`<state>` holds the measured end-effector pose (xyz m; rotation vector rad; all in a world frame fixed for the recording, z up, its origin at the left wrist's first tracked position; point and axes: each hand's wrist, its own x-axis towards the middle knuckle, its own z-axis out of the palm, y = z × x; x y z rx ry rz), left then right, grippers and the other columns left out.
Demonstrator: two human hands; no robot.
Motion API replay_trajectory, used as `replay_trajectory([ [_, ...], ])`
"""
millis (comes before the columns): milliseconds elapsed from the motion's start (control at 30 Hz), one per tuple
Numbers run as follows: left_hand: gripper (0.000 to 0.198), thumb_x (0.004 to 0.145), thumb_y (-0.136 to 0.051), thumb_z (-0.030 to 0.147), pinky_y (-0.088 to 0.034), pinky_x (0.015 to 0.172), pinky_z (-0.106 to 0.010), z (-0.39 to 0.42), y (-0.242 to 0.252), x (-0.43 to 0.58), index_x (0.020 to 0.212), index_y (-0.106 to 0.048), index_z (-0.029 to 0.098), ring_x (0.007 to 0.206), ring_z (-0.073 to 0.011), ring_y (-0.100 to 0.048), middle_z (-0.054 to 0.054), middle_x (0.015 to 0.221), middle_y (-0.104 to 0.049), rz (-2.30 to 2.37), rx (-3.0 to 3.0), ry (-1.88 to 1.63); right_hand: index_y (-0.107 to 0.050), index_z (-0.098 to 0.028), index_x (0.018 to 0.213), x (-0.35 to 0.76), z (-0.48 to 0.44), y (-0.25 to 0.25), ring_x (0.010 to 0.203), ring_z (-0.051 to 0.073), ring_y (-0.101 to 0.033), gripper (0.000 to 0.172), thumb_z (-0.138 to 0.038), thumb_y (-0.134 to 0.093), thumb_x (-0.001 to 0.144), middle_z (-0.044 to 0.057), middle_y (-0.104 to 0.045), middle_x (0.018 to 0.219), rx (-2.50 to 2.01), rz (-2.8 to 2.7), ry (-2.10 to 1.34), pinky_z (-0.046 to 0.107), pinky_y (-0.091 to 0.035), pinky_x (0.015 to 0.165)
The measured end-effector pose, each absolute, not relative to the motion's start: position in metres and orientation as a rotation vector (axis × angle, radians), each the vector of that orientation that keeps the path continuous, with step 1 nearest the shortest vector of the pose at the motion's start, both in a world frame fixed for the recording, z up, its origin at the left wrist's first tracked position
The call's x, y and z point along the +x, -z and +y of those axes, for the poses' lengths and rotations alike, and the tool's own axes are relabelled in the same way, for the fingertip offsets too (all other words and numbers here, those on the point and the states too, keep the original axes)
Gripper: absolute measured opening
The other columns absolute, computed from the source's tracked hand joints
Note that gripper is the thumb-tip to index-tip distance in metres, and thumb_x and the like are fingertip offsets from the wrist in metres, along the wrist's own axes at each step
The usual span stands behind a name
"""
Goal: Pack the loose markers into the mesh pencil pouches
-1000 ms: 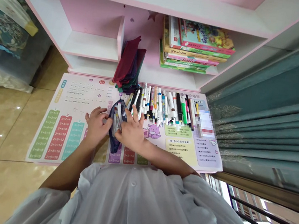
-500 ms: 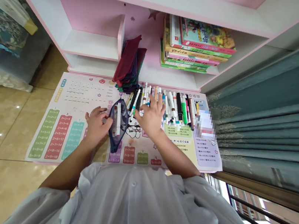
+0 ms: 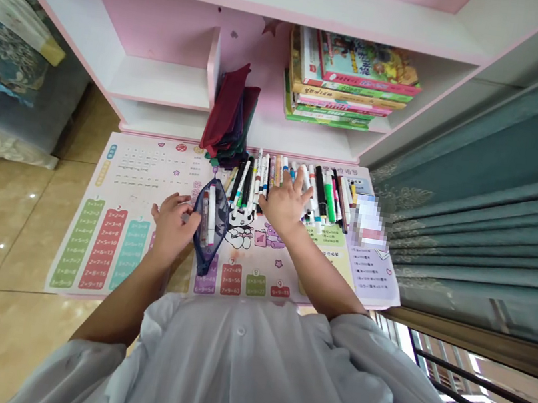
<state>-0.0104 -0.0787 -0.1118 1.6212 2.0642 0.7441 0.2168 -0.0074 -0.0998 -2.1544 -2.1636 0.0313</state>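
Observation:
My left hand [image 3: 171, 222] grips the left edge of a dark blue pencil pouch [image 3: 209, 221] that lies unzipped on the desk mat, with a couple of white markers inside. My right hand [image 3: 287, 203] reaches over a long row of markers and pens [image 3: 296, 189] laid side by side at the back of the mat. Its fingers curl down onto the markers near the row's middle; whether it holds one I cannot make out.
A printed number-table mat [image 3: 113, 232] covers the pink desk. Folded dark red and green pouches [image 3: 230, 115] lean in the shelf behind. A stack of books [image 3: 347, 82] lies on the shelf at the right. A teal curtain [image 3: 489, 214] hangs to the right.
My right hand left the pouch and moved right and back onto the row of markers. My left hand stayed on the pouch edge.

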Motion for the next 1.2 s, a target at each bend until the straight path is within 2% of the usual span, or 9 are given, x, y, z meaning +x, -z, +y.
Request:
replay_trajectory([
  [167,0.015,0.077,-0.053,0.027,-0.019,0.116,-0.066,-0.079,0.109,-0.01,0.065,-0.059,0.022,0.134,-0.0308,-0.05,-0.008,0.123,-0.069,2.068,1.62,-0.732,-0.076,-0.013,0.08,0.22,-0.01,0.1,0.15,0.045,-0.018,0.02,-0.023,-0.057,0.079,0.016,-0.043,0.155,-2.102,-2.139,-0.087,0.078,-0.022,0.11],
  [400,0.016,0.078,-0.053,0.027,-0.019,0.116,-0.066,-0.079,0.11,-0.011,0.064,-0.058,0.022,0.134,-0.031,-0.05,-0.008,0.124,-0.069,2.067,1.616,-0.739,-0.064,-0.017,0.056,0.213,-0.046,0.08,0.149,0.045,-0.025,0.023,-0.021,-0.055,0.077,0.012,-0.048,0.152,-1.843,-2.046,-0.034,0.076,-0.023,0.111],
  [567,0.017,0.079,-0.051,0.027,-0.019,0.115,-0.068,-0.08,0.111,-0.012,0.065,-0.059,0.021,0.136,-0.0327,-0.049,-0.009,0.126,-0.068,2.055,1.648,-0.732,-0.061,-0.018,0.053,0.195,-0.087,0.068,0.149,0.043,-0.028,0.019,-0.023,-0.06,0.072,0.011,-0.052,0.15,-1.56,-2.193,-0.253,0.069,-0.026,0.113],
  [767,0.017,0.081,-0.05,0.028,-0.019,0.116,-0.067,-0.081,0.111,-0.013,0.068,-0.06,0.021,0.136,-0.0323,-0.048,-0.01,0.128,-0.067,2.051,1.676,-0.724,-0.067,-0.019,0.06,0.168,-0.105,0.08,0.151,0.041,-0.024,0.014,-0.023,-0.061,0.072,0.011,-0.052,0.15,-1.425,-2.336,-0.387,0.067,-0.018,0.117],
  [933,0.017,0.08,-0.051,0.027,-0.019,0.116,-0.068,-0.081,0.111,-0.013,0.068,-0.061,0.021,0.135,-0.0325,-0.049,-0.01,0.127,-0.068,2.042,1.671,-0.743,-0.073,-0.018,0.072,0.152,-0.099,0.091,0.153,0.041,-0.019,0.014,-0.025,-0.061,0.076,0.013,-0.046,0.155,-1.446,-2.405,-0.415,0.067,-0.014,0.119],
  [1200,0.018,0.08,-0.05,0.027,-0.018,0.117,-0.068,-0.081,0.108,-0.011,0.067,-0.06,0.021,0.136,-0.0319,-0.049,-0.009,0.126,-0.068,2.04,1.662,-0.729,-0.077,-0.018,0.089,0.144,-0.093,0.093,0.153,0.04,-0.018,0.021,-0.031,-0.061,0.084,0.016,-0.042,0.157,-1.422,-2.486,-0.414,0.069,-0.02,0.116],
])
